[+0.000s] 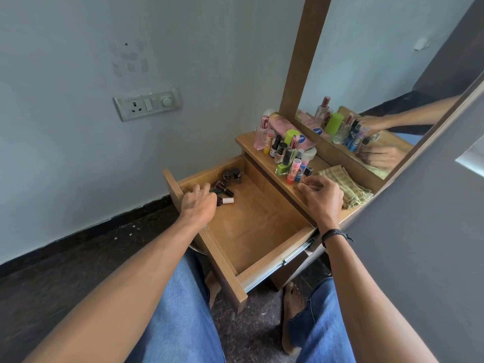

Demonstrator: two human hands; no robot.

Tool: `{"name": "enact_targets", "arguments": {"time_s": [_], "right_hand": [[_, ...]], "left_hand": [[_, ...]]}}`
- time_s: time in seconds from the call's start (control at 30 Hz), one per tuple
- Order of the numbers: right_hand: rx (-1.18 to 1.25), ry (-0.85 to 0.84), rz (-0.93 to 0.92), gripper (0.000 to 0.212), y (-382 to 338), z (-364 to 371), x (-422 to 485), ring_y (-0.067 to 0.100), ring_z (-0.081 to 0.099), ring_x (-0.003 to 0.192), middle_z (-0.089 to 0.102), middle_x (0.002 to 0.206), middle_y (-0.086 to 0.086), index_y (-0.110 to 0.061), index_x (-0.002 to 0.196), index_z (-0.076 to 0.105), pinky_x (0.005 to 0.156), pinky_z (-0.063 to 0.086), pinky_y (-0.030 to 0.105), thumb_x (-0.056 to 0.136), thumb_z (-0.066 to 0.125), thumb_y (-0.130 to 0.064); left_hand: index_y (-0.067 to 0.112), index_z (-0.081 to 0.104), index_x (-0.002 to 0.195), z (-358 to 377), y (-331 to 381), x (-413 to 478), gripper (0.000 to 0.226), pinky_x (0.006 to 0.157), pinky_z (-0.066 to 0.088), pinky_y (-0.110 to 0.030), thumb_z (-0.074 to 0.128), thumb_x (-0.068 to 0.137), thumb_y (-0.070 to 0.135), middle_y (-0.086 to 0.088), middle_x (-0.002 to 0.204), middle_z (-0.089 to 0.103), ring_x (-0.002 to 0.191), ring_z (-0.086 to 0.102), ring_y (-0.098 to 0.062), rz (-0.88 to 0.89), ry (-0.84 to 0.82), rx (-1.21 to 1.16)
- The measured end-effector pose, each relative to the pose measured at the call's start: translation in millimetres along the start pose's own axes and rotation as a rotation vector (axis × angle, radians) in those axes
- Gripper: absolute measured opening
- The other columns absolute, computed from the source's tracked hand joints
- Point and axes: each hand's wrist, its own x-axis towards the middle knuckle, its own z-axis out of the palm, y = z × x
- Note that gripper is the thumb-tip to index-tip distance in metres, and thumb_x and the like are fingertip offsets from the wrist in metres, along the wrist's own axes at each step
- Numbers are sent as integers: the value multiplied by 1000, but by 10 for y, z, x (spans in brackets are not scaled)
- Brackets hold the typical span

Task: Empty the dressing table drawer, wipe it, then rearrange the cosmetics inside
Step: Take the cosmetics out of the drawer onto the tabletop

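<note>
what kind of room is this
Probably a bedroom or dressing corner at home: a wooden dressing table with a tall mirror, cosmetics crowded on its top, and its open drawer holding a few nail polish bottles.

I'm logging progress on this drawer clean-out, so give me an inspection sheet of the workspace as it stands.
Surface: tabletop crowded with cosmetics; drawer pulled out.
Job's things: a few small bottles left in the drawer's far left corner; cloth lies on the tabletop's right end.
Clutter: nothing seen.
Hands: left hand reaches at the bottles, grip unclear; right hand rests on the tabletop edge, holding nothing.
Cables: nothing seen.
Surroundings: mirror, wall socket, dark floor.
</note>
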Motion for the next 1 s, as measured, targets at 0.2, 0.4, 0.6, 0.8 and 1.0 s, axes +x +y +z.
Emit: {"name": "enact_targets", "arguments": {"time_s": [0.2,0.4,0.6,0.8,1.0], "right_hand": [[-32,-16,4,17,-15,4,7,11,69,83,73,90,-1,-17,96,78,76,55,24,81,86,-20],[-46,-12,22,22,-2,17,12,10,69,80,73,89,-3,-16,98,79,73,54,20,79,88,-21],[-16,74,53,35,11,41,-215,12,64,84,69,103,4,-12,108,73,79,56,24,79,88,-25],[70,94,-163,14,-141,322,-813,1,59,79,63,93,-3,-16,92,71,73,50,11,88,74,-2],[-212,-455,-249,25,-278,974,-647,16,60,101,58,112,-5,-20,115,73,85,51,27,90,76,-20]], "left_hand": [[20,68,120,-10,-7,2,27,90,45,-42,65,94,25,-5,129,48,117,46,-28,28,-40,29],[19,67,123,-35,7,1,30,92,43,-42,66,93,22,-5,131,47,118,46,-28,8,-53,23],[24,68,120,29,-32,-56,25,85,48,-39,64,96,20,-3,125,49,113,49,-26,19,118,-141],[25,60,124,109,-102,8,27,72,46,-34,62,98,31,6,129,51,106,58,-22,18,272,-443],[23,54,116,105,-122,-13,15,66,44,-32,56,102,27,4,113,68,99,69,-24,-13,375,-549]]}}
